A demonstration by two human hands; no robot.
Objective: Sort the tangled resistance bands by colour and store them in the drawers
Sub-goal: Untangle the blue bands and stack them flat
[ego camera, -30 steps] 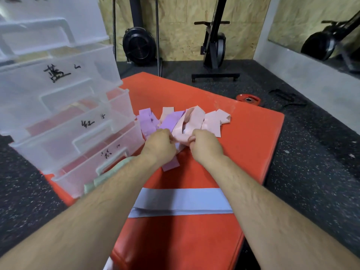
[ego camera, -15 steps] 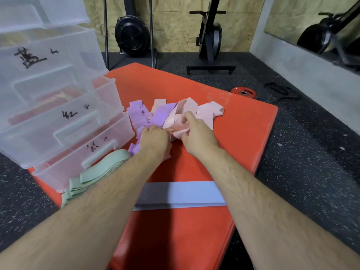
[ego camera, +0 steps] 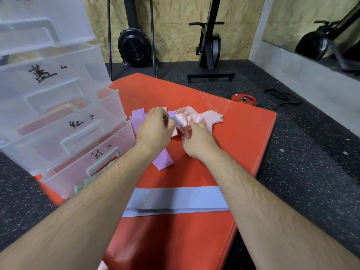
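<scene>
A tangle of pink bands (ego camera: 211, 118) and purple bands (ego camera: 162, 160) lies mid-mat on the red mat (ego camera: 243, 137). My left hand (ego camera: 154, 131) pinches a band end at the tangle's left side. My right hand (ego camera: 198, 141) grips the bunched pink bands just beside it, lifted a little off the mat. A flat blue band (ego camera: 175, 201) lies straight across the mat nearer to me. Green bands (ego camera: 81, 187) peek out by my left forearm, mostly hidden. The clear plastic drawer unit (ego camera: 58, 121) stands at the left with handwritten labels, its lower drawers pulled out.
Black speckled gym floor (ego camera: 302, 172) surrounds the mat. A red weight plate (ego camera: 243, 99) lies beyond the mat's far right corner. Exercise machines (ego camera: 210, 45) stand against the plywood back wall. A grey wall with a mirror runs along the right.
Both hands stayed at the tangle and have raised the pink bands slightly. My left hand moved up from the purple bands to pinch at the pink bunch; a purple strip now trails below it.
</scene>
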